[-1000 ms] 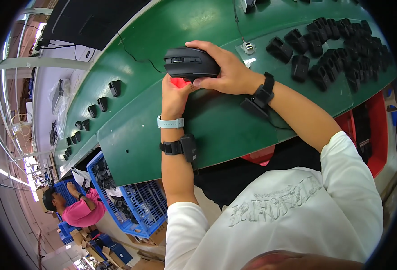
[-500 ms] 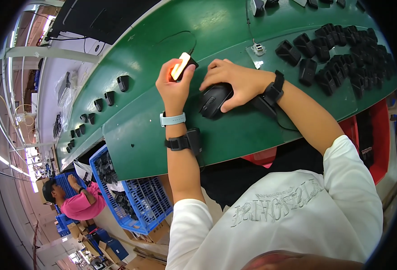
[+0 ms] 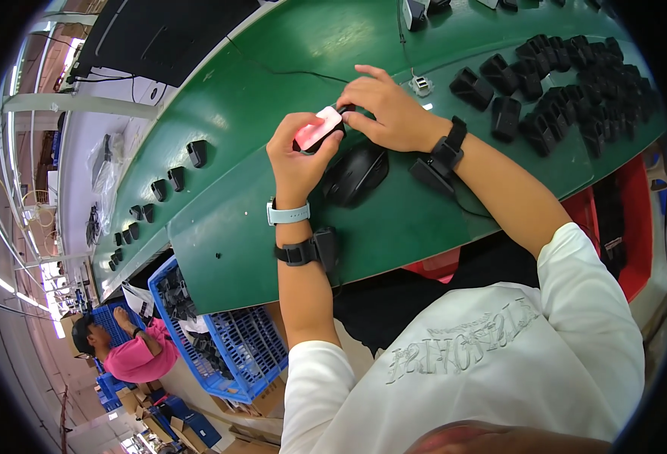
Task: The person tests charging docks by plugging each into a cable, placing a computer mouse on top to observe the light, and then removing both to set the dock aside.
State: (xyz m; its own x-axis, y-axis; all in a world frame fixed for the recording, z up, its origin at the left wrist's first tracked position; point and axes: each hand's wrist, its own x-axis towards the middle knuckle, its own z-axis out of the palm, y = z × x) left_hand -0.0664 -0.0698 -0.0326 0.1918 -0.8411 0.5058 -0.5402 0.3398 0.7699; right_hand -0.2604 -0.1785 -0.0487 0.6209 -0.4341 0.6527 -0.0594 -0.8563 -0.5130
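Observation:
My left hand is closed around a small black device with a lit panel, which glows pinkish white. Thumb and fingers grip it from both sides. At the far end of the device, my right hand pinches what looks like the plug end of a thin black cable; the plug itself is mostly covered by my fingers. Just below both hands a black computer mouse rests on the green table, touched by neither hand.
Many black device units crowd the table's right side, and a row of them curves along the left. A small white USB block lies beyond my right hand. A blue crate stands below the table edge; a person in pink sits beyond.
My right hand has left the mouse and moved up to the device in my left hand. The panel's glow has turned from warm yellow-white to pinkish.

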